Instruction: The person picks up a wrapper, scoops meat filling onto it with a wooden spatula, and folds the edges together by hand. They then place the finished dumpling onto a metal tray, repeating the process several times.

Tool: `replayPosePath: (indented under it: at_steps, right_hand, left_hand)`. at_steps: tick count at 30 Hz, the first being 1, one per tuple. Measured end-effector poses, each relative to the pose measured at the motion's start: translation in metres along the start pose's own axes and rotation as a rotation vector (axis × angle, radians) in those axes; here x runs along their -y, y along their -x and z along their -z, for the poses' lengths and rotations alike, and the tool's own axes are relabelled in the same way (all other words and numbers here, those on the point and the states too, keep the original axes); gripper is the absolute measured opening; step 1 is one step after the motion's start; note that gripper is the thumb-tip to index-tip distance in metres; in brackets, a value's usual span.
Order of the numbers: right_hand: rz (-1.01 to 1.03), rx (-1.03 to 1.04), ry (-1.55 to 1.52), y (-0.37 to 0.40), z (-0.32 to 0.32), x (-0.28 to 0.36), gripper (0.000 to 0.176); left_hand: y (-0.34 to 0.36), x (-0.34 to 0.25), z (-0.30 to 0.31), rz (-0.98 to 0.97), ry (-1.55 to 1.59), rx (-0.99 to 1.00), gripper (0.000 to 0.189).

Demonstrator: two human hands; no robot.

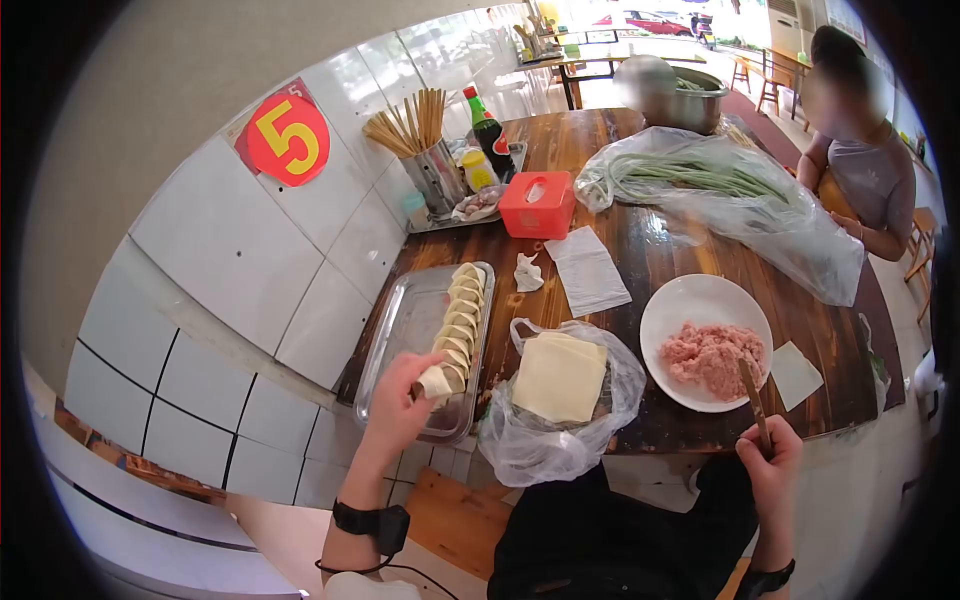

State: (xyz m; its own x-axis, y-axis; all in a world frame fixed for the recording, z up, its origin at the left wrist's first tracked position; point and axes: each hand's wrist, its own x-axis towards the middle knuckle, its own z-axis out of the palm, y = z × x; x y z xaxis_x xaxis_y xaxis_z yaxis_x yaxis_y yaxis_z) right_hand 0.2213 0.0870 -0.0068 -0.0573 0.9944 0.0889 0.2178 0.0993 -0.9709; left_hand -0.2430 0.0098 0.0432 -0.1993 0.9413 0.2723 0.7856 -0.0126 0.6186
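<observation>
My left hand (402, 400) is closed on a folded wonton (435, 382) at the near end of a row of wontons (462, 315). The row lies along the right side of a clear tray (392, 318). In my right hand (770, 455) is a thin flat stick (752, 392), its tip at the pink minced meat (708, 358) in a white plate (665, 298). Between my hands, a stack of square wonton wrappers (560, 378) sits on a plastic bag (535, 455). One loose wrapper (797, 377) lies right of the plate.
A large bag of long green vegetables (700, 178) lies behind the plate. Napkins (588, 272), a red tissue box (538, 206), a chopstick holder (432, 175) and a bottle (490, 135) stand by the wall. A metal pot (700, 105) is at the far end; another person (865, 165) sits at right.
</observation>
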Motion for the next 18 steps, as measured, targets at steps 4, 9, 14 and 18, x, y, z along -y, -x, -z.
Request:
replayPosePath:
  at_steps: [4,9,14,18]
  right_hand:
    - [-0.025,0.013,0.032,-0.001,-0.004,0.009,0.013]
    - [-0.036,0.064,0.089,-0.005,-0.016,0.022,0.013]
    - [0.019,0.103,0.094,-0.007,-0.020,0.020,0.011]
    - [0.015,0.103,0.087,-0.006,-0.020,0.015,0.011]
  left_hand:
    - [0.006,0.009,-0.006,-0.104,-0.251,-0.024,0.042]
    - [0.006,0.014,-0.013,-0.274,-0.445,-0.024,0.044]
    - [0.008,0.015,-0.020,-0.222,-0.405,-0.121,0.053]
    - [0.014,0.017,-0.023,-0.075,-0.292,-0.192,0.058]
